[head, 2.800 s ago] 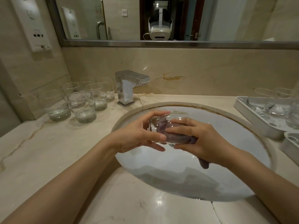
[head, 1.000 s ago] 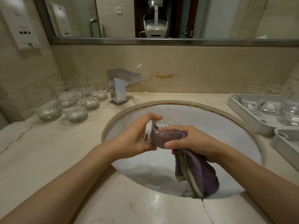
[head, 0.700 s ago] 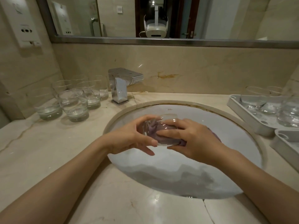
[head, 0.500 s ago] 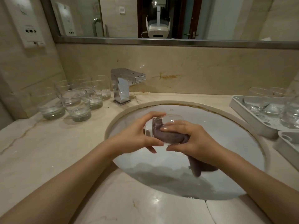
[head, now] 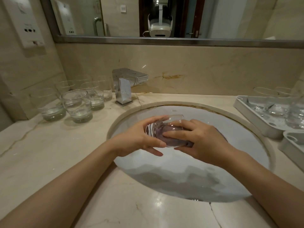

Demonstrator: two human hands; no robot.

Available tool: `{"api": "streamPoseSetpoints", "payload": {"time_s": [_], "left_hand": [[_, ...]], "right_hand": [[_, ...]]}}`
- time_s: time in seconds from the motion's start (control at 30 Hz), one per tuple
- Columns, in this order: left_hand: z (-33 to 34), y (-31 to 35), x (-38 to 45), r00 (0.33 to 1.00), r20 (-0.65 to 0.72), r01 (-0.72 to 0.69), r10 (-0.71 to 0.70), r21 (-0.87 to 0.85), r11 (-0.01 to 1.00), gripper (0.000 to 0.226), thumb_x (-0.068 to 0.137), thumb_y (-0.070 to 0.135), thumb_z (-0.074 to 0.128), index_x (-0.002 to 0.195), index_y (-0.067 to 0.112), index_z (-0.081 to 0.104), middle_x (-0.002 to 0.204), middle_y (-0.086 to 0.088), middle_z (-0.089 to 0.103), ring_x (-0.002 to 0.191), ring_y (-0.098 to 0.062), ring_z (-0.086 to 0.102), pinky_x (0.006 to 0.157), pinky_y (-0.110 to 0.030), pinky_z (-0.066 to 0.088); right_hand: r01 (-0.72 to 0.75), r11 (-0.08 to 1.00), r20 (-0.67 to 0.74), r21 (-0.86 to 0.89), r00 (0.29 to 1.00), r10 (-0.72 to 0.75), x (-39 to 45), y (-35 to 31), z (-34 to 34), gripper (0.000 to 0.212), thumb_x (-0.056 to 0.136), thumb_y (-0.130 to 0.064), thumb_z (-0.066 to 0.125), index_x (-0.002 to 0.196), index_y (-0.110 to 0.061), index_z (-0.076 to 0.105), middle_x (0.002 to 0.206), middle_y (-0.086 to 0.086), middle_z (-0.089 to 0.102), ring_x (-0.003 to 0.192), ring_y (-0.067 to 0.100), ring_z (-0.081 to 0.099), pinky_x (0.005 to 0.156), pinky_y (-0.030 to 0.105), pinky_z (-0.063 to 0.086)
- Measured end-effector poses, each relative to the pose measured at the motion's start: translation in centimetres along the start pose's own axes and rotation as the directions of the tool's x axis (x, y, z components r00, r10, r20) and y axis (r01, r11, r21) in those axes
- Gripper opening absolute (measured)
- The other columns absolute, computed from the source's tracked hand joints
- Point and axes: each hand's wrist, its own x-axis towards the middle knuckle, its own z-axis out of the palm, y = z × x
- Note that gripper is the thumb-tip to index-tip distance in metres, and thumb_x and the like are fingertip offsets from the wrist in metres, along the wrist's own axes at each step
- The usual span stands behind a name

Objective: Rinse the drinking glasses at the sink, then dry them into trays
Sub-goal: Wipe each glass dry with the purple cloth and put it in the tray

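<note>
- left hand (head: 139, 139) grips a glass (head: 164, 131) lying sideways above the sink (head: 246, 122), centre frame
- right hand (head: 202, 140) grips glass and purple cloth (head: 171, 137) stuffed inside
- risk: wet glass could slip into the basin; tray (head: 256, 125) waits at 3 o'clock

Both hands (head: 138, 139) (head: 204, 142) in curled grip

Both hands hold a glass (head: 166, 130) over the middle of the sink (head: 189, 181), whose basin lies open below and toward the lower frame. At left a cluster of glasses (head: 77, 104) crowds the counter (head: 49, 153); the faucet (head: 126, 86) stands upper centre. At right, trays (head: 256, 119) holding glasses block the counter edge.
</note>
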Motion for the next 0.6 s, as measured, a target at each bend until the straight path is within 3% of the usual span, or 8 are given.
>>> {"api": "streamPoseSetpoints", "payload": {"time_s": [0.13,0.23,0.3,0.33,0.4,0.47,0.53,0.6], "left_hand": [[0.5,0.1,0.0,0.995,-0.033,-0.094,0.098,0.116,0.989,0.077,0.076,-0.009,0.071,0.136,0.033,0.048,0.129,-0.003,0.054,0.099,-0.024,0.068,0.072,-0.040,0.060],[0.9,-0.3,0.0,0.953,-0.075,-0.226,0.295,0.471,0.853,0.083,0.077,-0.002,0.076,0.137,0.043,0.040,0.127,0.002,0.043,0.103,-0.020,0.064,0.080,-0.022,0.056],[0.6,-0.7,0.1,0.885,0.021,-0.318,0.465,0.757,0.571,0.080,0.078,0.010,0.076,0.136,0.049,0.037,0.120,0.002,0.038,0.110,-0.014,0.054,0.093,-0.010,0.042],[0.4,-0.9,0.2,0.852,0.075,-0.354,0.517,0.811,0.466,0.079,0.077,0.015,0.075,0.138,0.046,0.037,0.119,0.001,0.037,0.110,-0.014,0.051,0.095,-0.007,0.038],[0.2,-1.1,0.3,0.837,0.091,-0.376,0.539,0.811,0.448,0.082,0.074,0.014,0.076,0.141,0.042,0.036,0.120,0.000,0.038,0.108,-0.012,0.049,0.096,-0.006,0.035],[0.3,-0.7,0.3,0.880,-0.008,-0.323,0.475,0.723,0.611,0.086,0.070,0.004,0.081,0.133,0.048,0.043,0.123,0.001,0.042,0.110,-0.013,0.052,0.096,-0.012,0.042],[0.2,0.1,0.1,0.957,-0.094,-0.200,0.274,0.468,0.861,0.089,0.068,-0.008,0.079,0.130,0.047,0.047,0.131,0.000,0.045,0.106,-0.024,0.062,0.085,-0.027,0.055],[0.0,0.5,-0.2,0.996,-0.063,-0.043,0.056,0.194,0.980,0.084,0.070,-0.016,0.074,0.129,0.040,0.052,0.133,-0.005,0.049,0.096,-0.029,0.069,0.074,-0.038,0.060]], "right_hand": [[-0.172,0.955,0.064,0.242,0.985,0.161,0.2,-0.2,-0.2,0.053,0.070,-0.025,0.081,0.117,-0.040,0.065,0.121,-0.011,0.062,0.097,0.019,0.064,0.077,0.035,0.055],[-0.443,0.641,0.254,0.626,0.894,0.370,0.8,-1.1,-0.9,0.048,0.071,-0.012,0.083,0.107,-0.038,0.066,0.106,-0.020,0.066,0.098,0.001,0.063,0.084,0.015,0.048],[-0.550,0.341,0.414,0.763,0.820,0.396,1.2,-1.4,-1.7,0.041,0.072,-0.008,0.081,0.104,-0.032,0.069,0.091,-0.012,0.073,0.082,0.004,0.067,0.074,0.016,0.050],[-0.578,0.225,0.479,0.784,0.795,0.373,1.3,-1.4,-2.0,0.040,0.072,-0.010,0.079,0.105,-0.029,0.069,0.088,-0.007,0.074,0.075,0.006,0.067,0.071,0.019,0.051],[-0.610,0.154,0.533,0.777,0.769,0.353,1.4,-1.5,-2.3,0.040,0.072,-0.013,0.078,0.108,-0.026,0.068,0.084,-0.004,0.074,0.069,0.011,0.064,0.067,0.022,0.053],[-0.611,0.230,0.502,0.757,0.770,0.394,1.3,-1.6,-1.9,0.040,0.073,-0.012,0.080,0.105,-0.032,0.068,0.085,-0.003,0.074,0.072,0.012,0.065,0.070,0.022,0.054],[-0.516,0.522,0.332,0.680,0.850,0.408,1.1,-1.7,-1.4,0.040,0.073,-0.018,0.082,0.105,-0.036,0.066,0.098,-0.010,0.071,0.087,0.004,0.065,0.080,0.018,0.050],[-0.287,0.847,0.180,0.448,0.957,0.229,0.7,-1.4,-0.9,0.044,0.072,-0.027,0.076,0.113,-0.037,0.066,0.112,-0.012,0.064,0.097,0.006,0.062,0.083,0.022,0.050]]}}
